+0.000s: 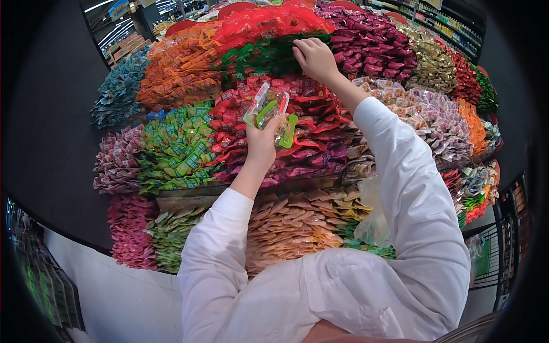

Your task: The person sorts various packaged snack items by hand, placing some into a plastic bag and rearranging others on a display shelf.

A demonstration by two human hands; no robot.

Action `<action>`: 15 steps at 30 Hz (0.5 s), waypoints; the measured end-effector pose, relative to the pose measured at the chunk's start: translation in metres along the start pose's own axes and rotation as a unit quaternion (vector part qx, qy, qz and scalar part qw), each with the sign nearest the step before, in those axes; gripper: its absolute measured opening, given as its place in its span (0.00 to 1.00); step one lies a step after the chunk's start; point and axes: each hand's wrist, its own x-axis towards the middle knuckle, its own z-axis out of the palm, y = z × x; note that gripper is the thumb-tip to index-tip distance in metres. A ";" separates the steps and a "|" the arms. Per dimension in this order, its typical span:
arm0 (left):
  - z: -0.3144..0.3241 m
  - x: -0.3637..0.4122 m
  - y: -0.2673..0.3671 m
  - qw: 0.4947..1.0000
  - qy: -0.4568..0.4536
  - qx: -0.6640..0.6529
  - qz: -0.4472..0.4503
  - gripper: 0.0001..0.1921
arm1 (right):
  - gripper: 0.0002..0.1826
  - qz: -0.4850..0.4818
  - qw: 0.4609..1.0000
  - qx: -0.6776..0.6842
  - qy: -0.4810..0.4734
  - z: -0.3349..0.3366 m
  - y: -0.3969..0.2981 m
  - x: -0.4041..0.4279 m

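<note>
My left hand grips several small clear snack packets with green, white and red edges. It is above a heap of red packets. My right hand reaches farther out, at the dark green packets near the back. Its fingers bend down there, and I cannot tell whether they hold a packet. Large bright red packets lie just beyond it, with dark purple-red packets to its right. Left of my left hand spread light green packets.
Orange packets and teal packets fill the display's left side. Peach-coloured packets lie in a lower front tier. A clear plastic bag hangs by my right sleeve. A wire shopping cart stands at the right.
</note>
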 end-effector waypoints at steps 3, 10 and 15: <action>0.004 -0.003 0.005 1.000 0.015 0.013 -0.005 0.16 | 0.24 -0.022 0.992 -0.099 0.077 -0.014 0.012 -0.004; 0.005 -0.004 0.004 0.999 0.016 0.042 -0.007 0.16 | 0.29 -0.020 0.990 -0.141 -0.018 0.000 0.026 -0.022; 0.009 -0.003 0.006 0.999 0.006 0.032 -0.011 0.16 | 0.25 -0.039 0.989 -0.146 -0.005 0.012 0.042 -0.004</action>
